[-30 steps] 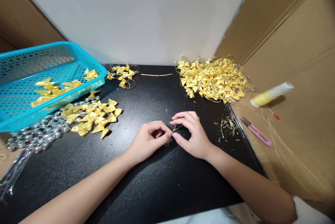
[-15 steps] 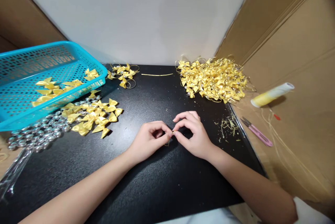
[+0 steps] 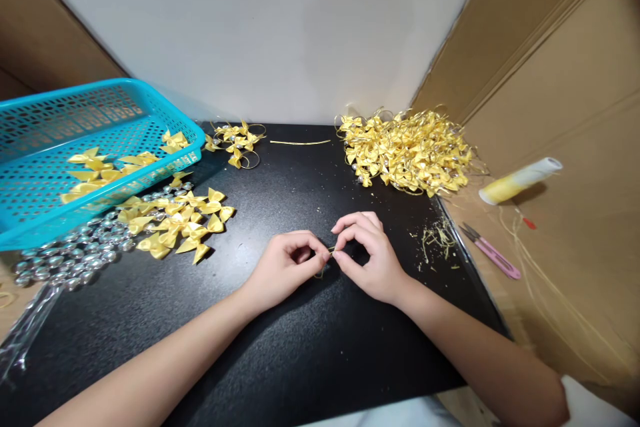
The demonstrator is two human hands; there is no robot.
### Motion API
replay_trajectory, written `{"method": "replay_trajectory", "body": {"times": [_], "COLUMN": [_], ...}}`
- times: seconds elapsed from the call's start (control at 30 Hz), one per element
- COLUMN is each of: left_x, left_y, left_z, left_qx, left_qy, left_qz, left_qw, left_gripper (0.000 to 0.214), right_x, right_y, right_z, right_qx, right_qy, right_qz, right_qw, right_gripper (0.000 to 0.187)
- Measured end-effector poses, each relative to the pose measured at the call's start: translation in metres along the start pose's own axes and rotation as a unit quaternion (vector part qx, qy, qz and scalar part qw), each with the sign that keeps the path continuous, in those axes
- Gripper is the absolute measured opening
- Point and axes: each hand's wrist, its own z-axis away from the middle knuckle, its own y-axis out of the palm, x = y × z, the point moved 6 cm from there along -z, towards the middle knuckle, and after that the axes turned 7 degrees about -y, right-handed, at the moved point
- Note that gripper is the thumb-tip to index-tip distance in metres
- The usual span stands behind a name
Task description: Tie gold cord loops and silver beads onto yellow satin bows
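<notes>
My left hand (image 3: 284, 266) and my right hand (image 3: 370, 255) meet over the middle of the black table (image 3: 280, 347). Both pinch a thin gold thread (image 3: 326, 255) between thumb and forefinger, fingertips almost touching. A short loop of the thread hangs below the pinch. To the left lies a small heap of loose yellow ribbon bows (image 3: 175, 220). Beside them sits a spread of clear silver beads (image 3: 75, 250). A big pile of finished bows with gold loops (image 3: 407, 150) rests at the back right.
A blue plastic basket (image 3: 30, 214) with a few bows overhangs the table's left side. Several finished bows (image 3: 236, 140) and a cut gold strand (image 3: 300, 142) lie at the back. Thread scraps (image 3: 439, 239), pink snips (image 3: 493, 254) and a thread spool (image 3: 520, 179) lie right, by cardboard walls.
My right hand's fingers have curled in and closed onto the thread by my left fingertips. The loose strand that stuck out a second ago is now drawn into the pinch.
</notes>
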Motion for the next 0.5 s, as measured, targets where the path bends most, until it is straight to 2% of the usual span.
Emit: {"method": "replay_trajectory", "body": {"times": [0.33,0.5], "left_x": [-0.0007,0.0015], "left_y": [0.0000,-0.0007], "left_z": [0.0002,0.0003], "left_qx": [0.000,-0.003], "left_qy": [0.000,-0.003], "left_qz": [0.000,-0.005], "left_qw": [1.000,1.000], "left_gripper": [0.020,0.020], "right_x": [0.0030,0.0013], "right_y": [-0.0005,0.0013], "right_z": [-0.0006,0.0004], "right_qx": [0.004,0.000], "right_qy": [-0.022,-0.017], "right_qz": [-0.003,0.000], "right_qw": [1.000,1.000], "right_gripper": [0.018,0.014]}}
